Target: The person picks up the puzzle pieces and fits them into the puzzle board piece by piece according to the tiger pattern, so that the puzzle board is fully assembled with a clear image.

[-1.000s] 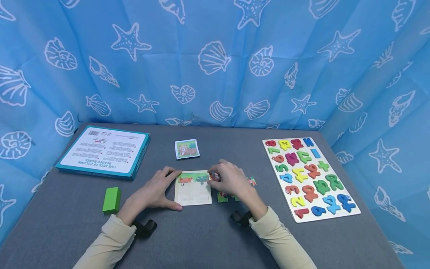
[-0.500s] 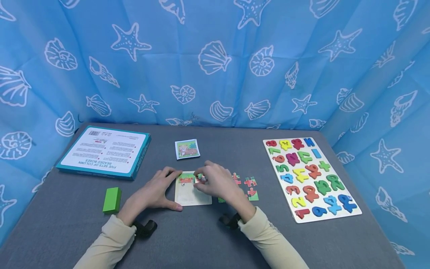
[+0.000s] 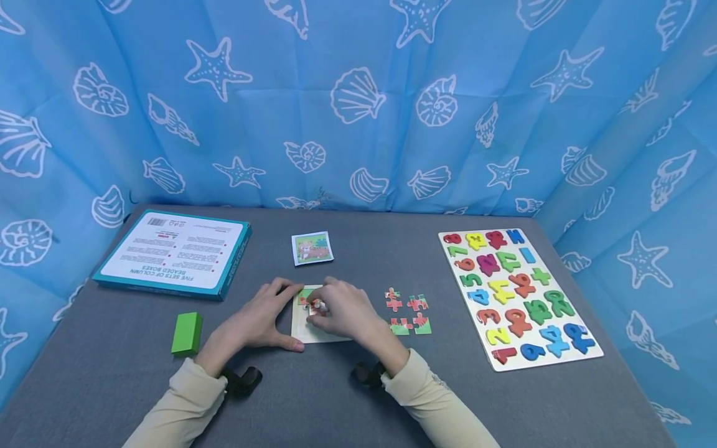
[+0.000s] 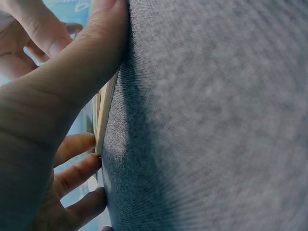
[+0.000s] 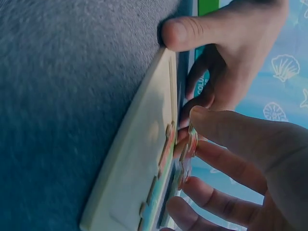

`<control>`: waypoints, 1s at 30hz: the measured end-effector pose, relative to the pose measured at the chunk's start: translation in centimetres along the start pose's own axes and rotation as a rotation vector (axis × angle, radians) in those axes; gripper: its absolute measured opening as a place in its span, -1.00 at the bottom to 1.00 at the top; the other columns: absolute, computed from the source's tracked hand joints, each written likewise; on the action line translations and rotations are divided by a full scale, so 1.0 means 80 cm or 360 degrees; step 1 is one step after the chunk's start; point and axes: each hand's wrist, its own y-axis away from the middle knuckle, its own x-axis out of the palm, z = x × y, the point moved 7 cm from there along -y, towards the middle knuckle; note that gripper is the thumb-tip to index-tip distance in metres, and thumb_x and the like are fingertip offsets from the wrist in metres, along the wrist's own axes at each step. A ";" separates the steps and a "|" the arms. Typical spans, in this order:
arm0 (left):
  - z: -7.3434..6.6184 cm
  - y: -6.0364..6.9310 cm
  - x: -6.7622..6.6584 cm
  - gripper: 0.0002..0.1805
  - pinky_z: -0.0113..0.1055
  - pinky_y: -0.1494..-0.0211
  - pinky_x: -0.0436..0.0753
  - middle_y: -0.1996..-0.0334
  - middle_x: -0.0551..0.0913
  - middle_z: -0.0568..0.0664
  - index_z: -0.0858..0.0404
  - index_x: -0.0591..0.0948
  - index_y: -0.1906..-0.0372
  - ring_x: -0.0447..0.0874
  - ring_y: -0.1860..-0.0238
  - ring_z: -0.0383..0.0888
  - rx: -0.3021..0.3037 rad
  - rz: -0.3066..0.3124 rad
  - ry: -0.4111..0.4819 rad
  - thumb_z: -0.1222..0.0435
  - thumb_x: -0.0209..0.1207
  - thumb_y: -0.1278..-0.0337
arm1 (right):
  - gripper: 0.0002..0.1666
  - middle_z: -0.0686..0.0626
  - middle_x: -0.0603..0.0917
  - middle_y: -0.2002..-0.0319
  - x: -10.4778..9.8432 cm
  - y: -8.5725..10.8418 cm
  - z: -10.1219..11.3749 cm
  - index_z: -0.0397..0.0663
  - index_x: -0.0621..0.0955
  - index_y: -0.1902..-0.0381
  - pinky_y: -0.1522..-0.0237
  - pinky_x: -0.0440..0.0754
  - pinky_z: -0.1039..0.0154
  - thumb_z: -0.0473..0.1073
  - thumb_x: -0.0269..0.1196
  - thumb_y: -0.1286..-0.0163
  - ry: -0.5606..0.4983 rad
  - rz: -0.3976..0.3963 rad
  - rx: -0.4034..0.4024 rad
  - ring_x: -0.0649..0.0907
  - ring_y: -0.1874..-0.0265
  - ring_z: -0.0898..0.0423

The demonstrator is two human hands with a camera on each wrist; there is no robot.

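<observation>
A pale wooden puzzle tray (image 3: 315, 335) lies on the table, with a few jigsaw pieces (image 5: 166, 150) set along its far edge. My left hand (image 3: 259, 318) holds the tray's left side, thumb at the near corner and fingers at the far corner. Above the tray's left part, my right hand (image 3: 348, 312) pinches a jigsaw piece (image 5: 187, 156) between thumb and fingers. In the right wrist view that piece is tilted and apart from the tray. To the right lie several loose jigsaw pieces (image 3: 417, 303). The right hand hides part of the tray in the head view.
Behind the tray is a small picture card (image 3: 312, 249). A green block (image 3: 187, 333) and a flat teal-edged box (image 3: 173, 252) are at the left. A number puzzle board (image 3: 518, 298) lies at the right. A blue curtain (image 3: 358, 124) hangs behind the grey table (image 3: 313, 398).
My right hand has moved left with the jigsaw piece, from the tray's right edge to over its left part, uncovering the loose pieces. The left hand stays at the tray.
</observation>
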 end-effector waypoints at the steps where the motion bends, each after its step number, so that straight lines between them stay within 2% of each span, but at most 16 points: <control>1: 0.000 0.000 0.000 0.26 0.29 -0.31 0.48 -0.44 0.30 0.19 0.16 0.27 -0.57 0.32 -0.40 0.23 0.0003 0.0000 0.0001 -0.31 0.51 0.25 | -0.62 0.01 0.68 0.18 0.002 -0.001 0.001 0.13 0.77 -0.04 0.49 0.34 0.35 0.06 0.46 -0.30 0.0005 0.0006 0.0000 0.44 0.45 0.20; 9: 0.000 0.000 0.000 0.24 0.30 -0.31 0.48 -0.44 0.31 0.20 0.18 0.27 -0.57 0.31 -0.41 0.25 0.0016 -0.0011 -0.0001 -0.30 0.51 0.23 | -0.65 0.05 0.63 0.28 0.014 -0.006 0.007 0.16 0.78 -0.01 0.52 0.30 0.35 0.06 0.47 -0.30 0.0044 0.0035 -0.0017 0.41 0.48 0.22; 15: 0.001 0.000 0.001 0.25 0.30 -0.31 0.48 -0.45 0.30 0.18 0.17 0.28 -0.56 0.30 -0.42 0.24 -0.0001 -0.0003 -0.0002 -0.31 0.51 0.24 | -0.69 0.08 0.62 0.31 0.017 -0.009 0.013 0.17 0.79 0.04 0.51 0.32 0.34 0.08 0.46 -0.30 0.0119 -0.0002 -0.0062 0.42 0.47 0.24; 21: 0.002 0.000 0.001 0.23 0.31 -0.33 0.47 -0.45 0.30 0.19 0.16 0.28 -0.56 0.30 -0.42 0.24 0.0012 -0.0008 0.0013 -0.29 0.52 0.23 | -0.69 0.05 0.66 0.25 0.021 -0.014 0.023 0.14 0.79 0.03 0.50 0.36 0.37 0.05 0.45 -0.31 0.0118 -0.0022 -0.0101 0.44 0.46 0.25; 30: 0.000 0.002 0.001 0.22 0.29 -0.33 0.47 -0.44 0.31 0.20 0.20 0.29 -0.55 0.32 -0.41 0.25 0.0036 -0.0023 0.0013 -0.28 0.52 0.22 | -0.63 0.04 0.69 0.18 0.023 -0.017 0.023 0.14 0.77 -0.03 0.47 0.39 0.35 0.10 0.44 -0.32 0.0147 -0.0051 -0.0059 0.50 0.40 0.22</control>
